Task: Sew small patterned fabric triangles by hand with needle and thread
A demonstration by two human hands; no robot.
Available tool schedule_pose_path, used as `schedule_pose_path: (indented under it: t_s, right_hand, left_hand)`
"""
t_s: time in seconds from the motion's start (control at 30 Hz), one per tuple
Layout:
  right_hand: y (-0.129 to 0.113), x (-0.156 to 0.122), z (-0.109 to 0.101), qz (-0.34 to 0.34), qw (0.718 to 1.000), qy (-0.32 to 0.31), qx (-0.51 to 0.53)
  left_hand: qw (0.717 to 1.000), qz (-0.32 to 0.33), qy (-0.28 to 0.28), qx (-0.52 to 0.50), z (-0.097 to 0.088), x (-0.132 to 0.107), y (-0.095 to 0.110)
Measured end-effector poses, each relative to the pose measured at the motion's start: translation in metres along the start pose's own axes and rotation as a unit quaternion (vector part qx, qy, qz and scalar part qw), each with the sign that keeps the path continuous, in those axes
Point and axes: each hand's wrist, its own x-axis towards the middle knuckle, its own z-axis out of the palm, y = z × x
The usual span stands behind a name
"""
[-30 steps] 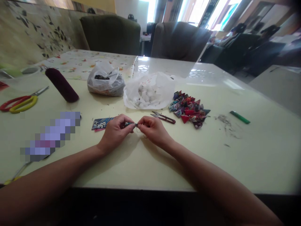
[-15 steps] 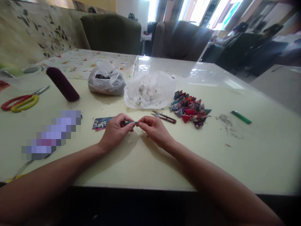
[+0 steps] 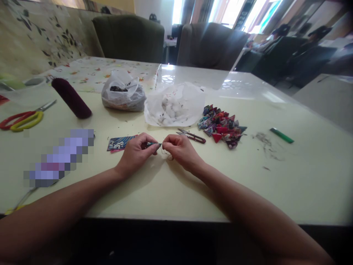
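The left hand (image 3: 135,152) has its thumb and fingers clamped on a small dark cloth piece (image 3: 159,146), which is above the near middle of the yellowish table (image 3: 138,198), its pointed end toward the right. The right hand (image 3: 180,151) is just beside this end, with thumb and forefinger together at the tips; what is between them I cannot tell. A thin thread (image 3: 170,158) hangs in a loop under these fingers.

To the left of the left hand, and partly behind it, lies a patterned cloth (image 3: 120,142) in blue and white. Behind the right hand are small snips (image 3: 197,138), and farther right a pile of colourful triangular pieces (image 3: 222,127). On the far side, a white plastic bag (image 3: 154,105) bears red marks like characters, but they are too unclear for reading. A dark strip (image 3: 243,16) near the far windows shows pale letters, which I also cannot read with certainty. At the left lie red-and-yellow scissors (image 3: 27,119); at the right, a green object (image 3: 281,135).
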Motion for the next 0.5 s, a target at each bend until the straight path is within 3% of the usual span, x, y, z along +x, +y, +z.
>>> schedule_pose_path:
  t_s: [0.1,0.27,0.5]
  right_hand:
    - [0.0004,0.0012,-0.0021,-0.005,1.000,0.010,-0.017]
    - [-0.0045,0.0004,-0.0030,-0.039,0.996,0.020,-0.079]
    - [-0.0069,0.0002,-0.0033,-0.092,0.993,0.004,-0.079]
  left_hand:
    - [0.998,-0.042,0.002,-0.044,-0.0005,0.0006,0.0012]
    - [0.995,-0.055,0.011,-0.079,-0.0009,0.0017,-0.0003]
    - [0.987,-0.075,-0.032,-0.140,-0.0013,0.0013,-0.0034]
